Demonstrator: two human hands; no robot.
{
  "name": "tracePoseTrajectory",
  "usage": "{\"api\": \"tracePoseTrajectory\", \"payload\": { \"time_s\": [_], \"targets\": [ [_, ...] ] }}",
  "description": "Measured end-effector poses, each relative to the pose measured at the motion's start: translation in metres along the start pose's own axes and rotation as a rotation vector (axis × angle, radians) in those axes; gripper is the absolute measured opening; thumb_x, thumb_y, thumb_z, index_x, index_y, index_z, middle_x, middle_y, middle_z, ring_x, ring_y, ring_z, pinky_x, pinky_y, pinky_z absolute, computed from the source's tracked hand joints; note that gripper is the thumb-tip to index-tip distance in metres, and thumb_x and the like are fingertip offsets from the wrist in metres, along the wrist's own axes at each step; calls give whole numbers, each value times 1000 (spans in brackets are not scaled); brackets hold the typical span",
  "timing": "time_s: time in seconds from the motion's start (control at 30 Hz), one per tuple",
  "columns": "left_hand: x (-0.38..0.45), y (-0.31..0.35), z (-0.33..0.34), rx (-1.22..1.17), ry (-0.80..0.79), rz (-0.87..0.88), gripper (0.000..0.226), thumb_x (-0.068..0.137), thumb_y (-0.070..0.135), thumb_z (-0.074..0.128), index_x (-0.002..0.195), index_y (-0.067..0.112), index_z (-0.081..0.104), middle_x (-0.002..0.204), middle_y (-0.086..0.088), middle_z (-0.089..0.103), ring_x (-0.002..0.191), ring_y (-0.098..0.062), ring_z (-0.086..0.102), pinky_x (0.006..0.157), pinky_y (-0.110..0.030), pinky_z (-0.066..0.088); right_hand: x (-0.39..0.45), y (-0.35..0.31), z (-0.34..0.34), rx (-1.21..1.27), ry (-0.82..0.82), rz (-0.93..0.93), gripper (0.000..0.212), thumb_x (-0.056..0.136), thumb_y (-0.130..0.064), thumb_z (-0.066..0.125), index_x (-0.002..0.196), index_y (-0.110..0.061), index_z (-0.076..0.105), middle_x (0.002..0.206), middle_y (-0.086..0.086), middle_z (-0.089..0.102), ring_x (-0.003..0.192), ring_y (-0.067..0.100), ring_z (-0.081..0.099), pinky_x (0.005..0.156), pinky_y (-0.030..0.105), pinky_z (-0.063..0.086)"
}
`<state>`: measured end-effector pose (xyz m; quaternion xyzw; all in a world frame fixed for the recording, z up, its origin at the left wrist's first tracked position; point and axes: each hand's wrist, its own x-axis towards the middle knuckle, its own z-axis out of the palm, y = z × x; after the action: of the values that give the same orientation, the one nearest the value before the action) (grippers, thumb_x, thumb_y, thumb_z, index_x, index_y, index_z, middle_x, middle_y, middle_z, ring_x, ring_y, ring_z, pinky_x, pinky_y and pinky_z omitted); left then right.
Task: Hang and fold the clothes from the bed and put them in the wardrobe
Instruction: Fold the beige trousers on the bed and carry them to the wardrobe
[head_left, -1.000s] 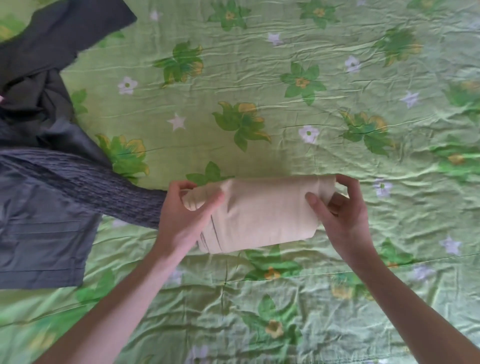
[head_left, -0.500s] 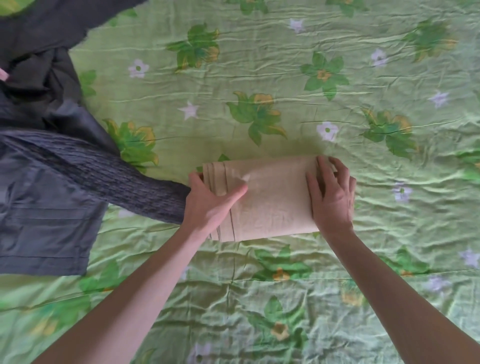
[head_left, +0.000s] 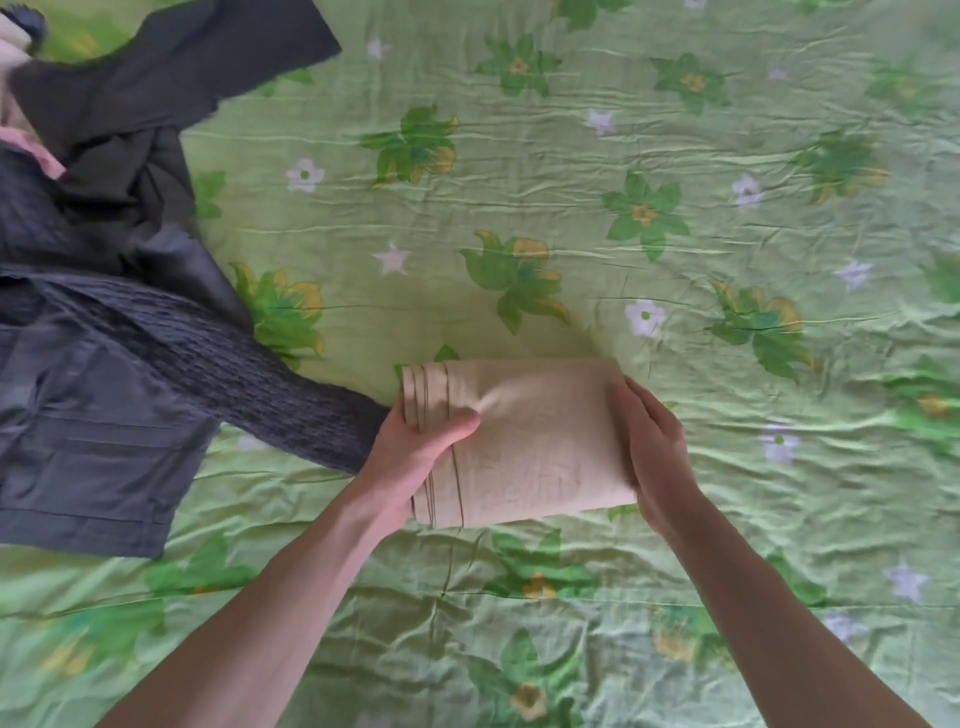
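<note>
The folded beige garment (head_left: 524, 441) lies on the green floral bedsheet (head_left: 675, 208), long axis running left to right — a hand at each end. The left hand (head_left: 415, 457) grips the layered end, thumb on top; the right hand (head_left: 652, 457) presses flat-fingered against the other — equally near.

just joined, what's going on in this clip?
A person is folding laundry on a bed with a green floral sheet. Both hands are on a beige garment, already folded into a compact rectangle: the left hand grips its left edge with the thumb on top, and the right hand lies against its right edge. A pile of dark clothes lies unfolded to the left. No wardrobe is in view.
</note>
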<state>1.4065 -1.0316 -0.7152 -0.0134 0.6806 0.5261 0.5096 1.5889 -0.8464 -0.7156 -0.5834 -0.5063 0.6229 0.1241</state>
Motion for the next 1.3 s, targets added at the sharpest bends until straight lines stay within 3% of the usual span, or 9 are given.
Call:
{"api": "tracePoseTrajectory", "payload": {
  "time_s": [0.17, 0.37, 0.5, 0.63, 0.8, 0.93, 1.07, 1.2, 1.3],
  "targets": [
    [-24, 30, 6, -1, -29, 42, 68, 56, 46, 99, 114, 22, 73, 102, 5, 81, 93, -8, 77, 90, -36, 50, -11, -29, -25, 187, -240, 163, 48, 97, -63, 58, 138, -38, 65, 136, -6, 69, 129, 21, 63, 101, 50, 56],
    [-98, 99, 13, -34, -73, 18, 89, 50, 45, 103, 127, 14, 70, 117, -9, 78, 115, -31, 73, 109, -58, 49, -78, -103, -54, 128, -415, 104, 49, 87, -77, 61, 134, -74, 45, 144, -15, 56, 128, 22, 62, 92, 55, 61],
    [-156, 148, 17, -98, -153, -12, 92, 45, 43, 107, 126, 14, 73, 121, -14, 77, 112, -36, 74, 91, -56, 61, -137, -165, -76, 89, -360, -19, 72, 72, -83, 72, 137, -75, 41, 146, -18, 53, 119, 12, 66, 87, 36, 62],
    [-214, 197, 26, -78, -231, -16, 90, 47, 39, 107, 127, 14, 72, 118, -15, 78, 105, -35, 77, 75, -48, 65, -207, -212, -102, 120, -353, -31, 69, 78, -81, 71, 137, -79, 34, 147, -17, 51, 126, 16, 64, 96, 40, 60],
    [-274, 250, 47, 75, -327, 36, 94, 45, 48, 107, 127, 21, 70, 112, -10, 80, 99, -32, 79, 76, -48, 64, -295, -234, -126, 172, -28, -129, 63, 75, -69, 81, 131, -70, 51, 139, -10, 60, 115, 16, 69, 96, 42, 60],
    [-315, 277, 71, 221, -421, 67, 93, 39, 68, 102, 119, 37, 68, 114, 2, 79, 106, -25, 75, 91, -51, 58, -360, -237, -148, 231, 281, -222, 53, 67, -65, 83, 115, -61, 59, 112, -21, 66, 79, -9, 70, 56, 8, 52],
    [-359, 282, 108, 294, -530, 147, 70, 49, 73, 94, 104, 50, 59, 81, 41, 68, 96, 6, 55, 94, -40, 34, -411, -230, -186, 312, 458, -303, 59, 68, -65, 79, 123, -50, 65, 96, -12, 78, 77, -2, 74, 55, 9, 51],
    [-394, 265, 170, 331, -548, 304, 71, 56, 62, 92, 114, 39, 59, 87, 32, 72, 83, 5, 71, 76, -30, 41, -449, -214, -240, 324, 571, -383, 71, 75, -69, 70, 140, -43, 61, 117, -2, 76, 94, 5, 75, 71, 18, 57],
    [-421, 247, 223, 351, -546, 293, 72, 57, 56, 92, 119, 36, 61, 96, 16, 78, 89, -5, 74, 75, -32, 46, -474, -198, -295, 317, 611, -427, 72, 77, -74, 65, 143, -44, 58, 121, -6, 74, 93, -4, 72, 66, 9, 53]
  ]
}}
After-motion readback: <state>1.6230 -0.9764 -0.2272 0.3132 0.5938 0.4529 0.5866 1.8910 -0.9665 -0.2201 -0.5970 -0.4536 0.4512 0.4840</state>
